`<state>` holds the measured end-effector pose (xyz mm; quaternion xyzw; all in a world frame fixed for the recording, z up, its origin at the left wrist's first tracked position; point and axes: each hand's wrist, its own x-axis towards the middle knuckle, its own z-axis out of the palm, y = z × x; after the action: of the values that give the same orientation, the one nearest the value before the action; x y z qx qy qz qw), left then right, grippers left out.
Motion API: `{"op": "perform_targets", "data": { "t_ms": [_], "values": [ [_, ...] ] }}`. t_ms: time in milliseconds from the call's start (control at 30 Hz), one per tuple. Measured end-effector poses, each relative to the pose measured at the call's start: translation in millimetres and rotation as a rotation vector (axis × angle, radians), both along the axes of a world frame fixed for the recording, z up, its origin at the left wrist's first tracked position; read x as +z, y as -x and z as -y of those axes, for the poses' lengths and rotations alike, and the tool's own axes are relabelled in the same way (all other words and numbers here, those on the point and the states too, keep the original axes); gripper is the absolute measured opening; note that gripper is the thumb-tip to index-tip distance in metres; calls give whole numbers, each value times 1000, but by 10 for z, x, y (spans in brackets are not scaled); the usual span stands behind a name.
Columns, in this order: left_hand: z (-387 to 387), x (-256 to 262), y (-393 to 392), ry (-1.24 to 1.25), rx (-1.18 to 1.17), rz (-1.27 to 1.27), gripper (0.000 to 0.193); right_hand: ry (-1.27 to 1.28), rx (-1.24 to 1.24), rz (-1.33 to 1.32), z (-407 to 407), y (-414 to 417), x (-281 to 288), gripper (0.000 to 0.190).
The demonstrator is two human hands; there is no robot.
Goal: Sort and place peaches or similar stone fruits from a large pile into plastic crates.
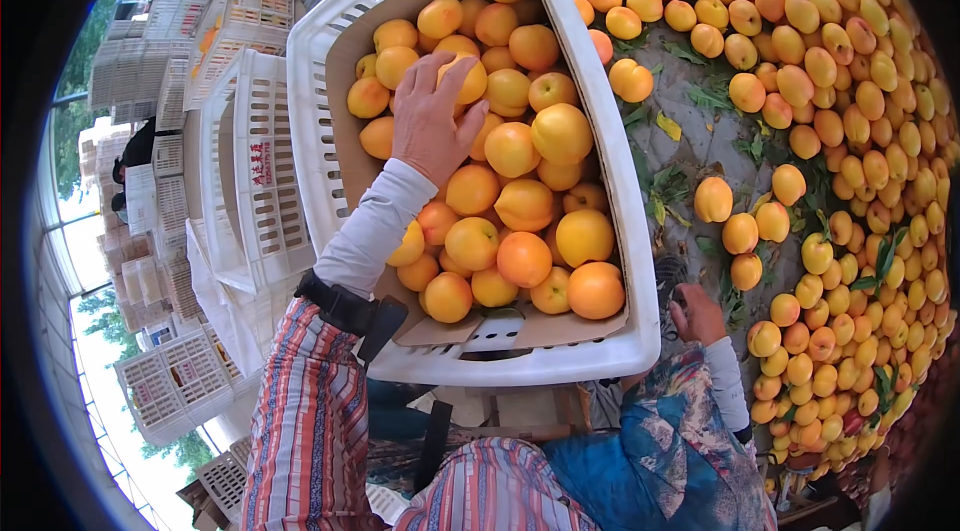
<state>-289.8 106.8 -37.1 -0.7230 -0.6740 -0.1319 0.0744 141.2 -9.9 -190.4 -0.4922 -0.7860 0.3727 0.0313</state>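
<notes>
In front of me a white plastic crate (pixel 651 291), lined with brown cardboard (pixel 352 133), is filled with orange-yellow apricots (pixel 525 259), some blushed red. My left hand (pixel 433 111) reaches in from the left, palm down, its fingers spread over an apricot (pixel 471 81) near the middle of the pile. Whether the fingers grip that fruit cannot be made out. Beyond the crate's near right corner, my right hand (pixel 699 315) is low by my knee with its fingers curled. A dark thing (pixel 670 272) lies by those fingers; I cannot tell whether it is held.
A large heap of apricots (pixel 832 73) spreads over a grey ground sheet (pixel 679 103) with loose green leaves (pixel 667 186). More white crates (pixel 262 163) stand close on the left, one bearing red writing. Tall crate stacks (pixel 169 73) rise behind, with a dark-clad person (pixel 139 148) among them.
</notes>
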Motion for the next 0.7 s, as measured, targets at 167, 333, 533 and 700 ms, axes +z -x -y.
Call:
{"op": "perform_targets", "data": {
  "t_ms": [167, 333, 533, 700],
  "values": [
    [199, -8, -410, 223, -229, 363, 61, 21, 3, 8, -3, -7, 10, 30],
    [66, -83, -685, 320, -182, 416, 67, 49, 13, 25, 8, -7, 4, 31],
    [301, -30, -712, 414, -353, 477, 64, 51, -8, 38, -8, 50, 7, 32],
    [404, -51, -790, 401, -369, 280, 67, -27, 65, 11, -38, 116, -8, 33]
  ]
}}
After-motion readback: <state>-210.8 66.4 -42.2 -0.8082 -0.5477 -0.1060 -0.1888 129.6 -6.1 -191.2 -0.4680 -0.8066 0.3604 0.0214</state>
